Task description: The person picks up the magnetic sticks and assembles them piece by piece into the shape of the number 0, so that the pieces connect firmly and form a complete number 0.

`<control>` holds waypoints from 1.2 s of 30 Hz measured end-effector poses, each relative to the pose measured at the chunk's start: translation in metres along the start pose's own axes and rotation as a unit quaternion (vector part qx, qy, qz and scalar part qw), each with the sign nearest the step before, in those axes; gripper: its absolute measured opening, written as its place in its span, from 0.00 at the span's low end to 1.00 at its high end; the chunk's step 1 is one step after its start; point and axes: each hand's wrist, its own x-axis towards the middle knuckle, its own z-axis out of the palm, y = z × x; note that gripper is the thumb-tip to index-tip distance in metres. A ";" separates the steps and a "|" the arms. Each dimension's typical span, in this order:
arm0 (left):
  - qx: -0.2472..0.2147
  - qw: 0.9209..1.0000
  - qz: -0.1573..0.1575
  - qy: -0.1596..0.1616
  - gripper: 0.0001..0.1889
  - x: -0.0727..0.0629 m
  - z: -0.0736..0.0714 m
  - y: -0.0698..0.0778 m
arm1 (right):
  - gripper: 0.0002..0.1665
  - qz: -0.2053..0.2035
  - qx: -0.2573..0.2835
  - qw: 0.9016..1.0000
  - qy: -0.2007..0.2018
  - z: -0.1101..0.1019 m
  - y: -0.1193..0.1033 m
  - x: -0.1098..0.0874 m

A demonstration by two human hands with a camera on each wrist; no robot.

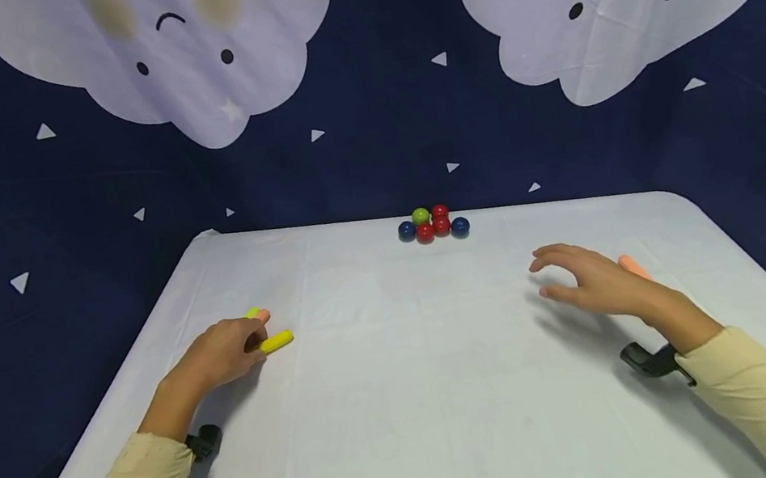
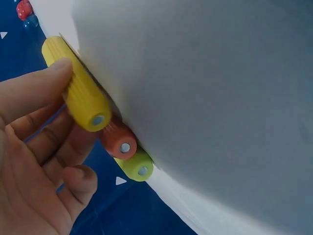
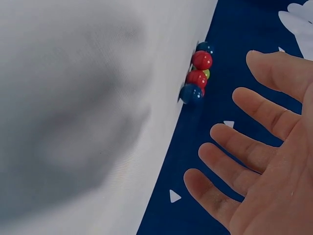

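Note:
At the left of the table, my left hand pinches a ribbed yellow rod, thumb on its near side and fingers behind it. A silver disc shows in the rod's end. Right beside it lie an orange rod and a lime-green rod, both partly hidden behind the hand in the head view. My right hand hovers over the right side, palm down, fingers spread and a little bent, holding nothing. Another orange rod lies just beyond that hand, partly covered by it.
A cluster of glossy balls sits at the table's far edge: a green ball, several red balls and two blue balls, one blue ball on the right. A dark blue cloth with clouds hangs behind the white table.

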 end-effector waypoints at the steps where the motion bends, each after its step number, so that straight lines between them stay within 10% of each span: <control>1: 0.005 1.000 0.004 0.008 0.06 0.001 0.000 0.000 | 0.20 0.000 0.001 1.000 0.000 0.000 0.000 0.001; 12: 0.025 0.998 0.032 0.052 0.08 0.028 0.002 0.017 | 0.20 -0.001 0.013 1.000 0.000 -0.001 0.010 0.004; 36: -0.007 0.991 0.130 0.036 0.09 0.101 0.002 0.072 | 0.27 -0.003 0.020 1.000 0.002 0.004 0.010 0.027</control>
